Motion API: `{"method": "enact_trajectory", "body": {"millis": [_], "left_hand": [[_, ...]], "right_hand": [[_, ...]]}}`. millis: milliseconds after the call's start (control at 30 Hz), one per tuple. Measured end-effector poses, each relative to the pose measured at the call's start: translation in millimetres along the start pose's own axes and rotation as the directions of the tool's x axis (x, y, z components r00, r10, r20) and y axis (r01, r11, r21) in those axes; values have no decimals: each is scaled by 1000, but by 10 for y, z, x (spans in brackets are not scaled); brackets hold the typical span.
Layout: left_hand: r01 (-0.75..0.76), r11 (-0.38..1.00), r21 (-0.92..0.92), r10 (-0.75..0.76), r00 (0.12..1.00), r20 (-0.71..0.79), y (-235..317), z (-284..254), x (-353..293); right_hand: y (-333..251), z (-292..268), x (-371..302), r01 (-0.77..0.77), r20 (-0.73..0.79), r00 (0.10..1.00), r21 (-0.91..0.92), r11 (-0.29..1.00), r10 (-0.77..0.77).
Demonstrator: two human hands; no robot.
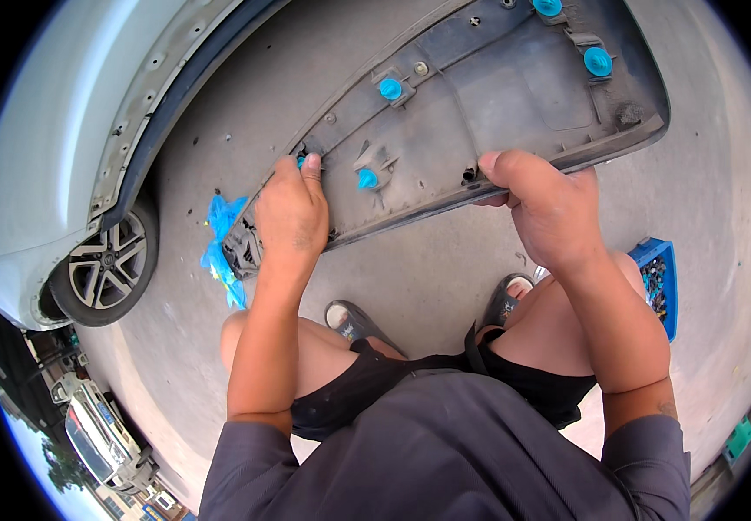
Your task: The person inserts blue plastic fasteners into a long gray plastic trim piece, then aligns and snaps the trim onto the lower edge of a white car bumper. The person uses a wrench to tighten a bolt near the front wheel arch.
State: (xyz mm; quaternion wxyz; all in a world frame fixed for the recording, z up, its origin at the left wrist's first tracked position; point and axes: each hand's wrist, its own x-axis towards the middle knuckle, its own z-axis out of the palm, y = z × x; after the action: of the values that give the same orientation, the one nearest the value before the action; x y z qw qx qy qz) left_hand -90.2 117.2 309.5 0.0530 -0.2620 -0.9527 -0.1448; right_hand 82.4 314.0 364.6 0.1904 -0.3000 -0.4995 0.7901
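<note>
A large dark plastic car trim panel [514, 87] is held up in front of me, its dusty inner side facing me. Several bright blue clips stand on it, among them a round one [598, 62] at the upper right and a pointed one [367, 179] near my left hand. My left hand [292, 204] is closed around the panel's narrow left end, its thumb by another blue clip [301, 161] partly hidden there. My right hand [549, 201] grips the near edge, thumb on the inner face and fingers underneath, out of sight.
A light-coloured car body [54, 122] with a bare wheel-arch edge and a wheel [104, 260] stands at the left. A blue plastic bag [221, 247] lies on the concrete floor by the panel's left end. Beside my right knee is a blue bin [660, 286] of small parts.
</note>
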Motion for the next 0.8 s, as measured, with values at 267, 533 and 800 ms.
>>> {"method": "enact_trajectory", "body": {"millis": [267, 533, 800], "left_hand": [[-80, 950, -301, 128, 981, 142, -213, -143, 169], [-78, 965, -251, 93, 995, 46, -169, 45, 106], [65, 840, -538, 64, 974, 217, -443, 94, 116]], "right_hand": [[-2, -53, 18, 9, 43, 999, -3, 1000, -9], [56, -73, 30, 58, 59, 997, -21, 998, -57], [34, -49, 56, 35, -8, 999, -63, 997, -36]]}}
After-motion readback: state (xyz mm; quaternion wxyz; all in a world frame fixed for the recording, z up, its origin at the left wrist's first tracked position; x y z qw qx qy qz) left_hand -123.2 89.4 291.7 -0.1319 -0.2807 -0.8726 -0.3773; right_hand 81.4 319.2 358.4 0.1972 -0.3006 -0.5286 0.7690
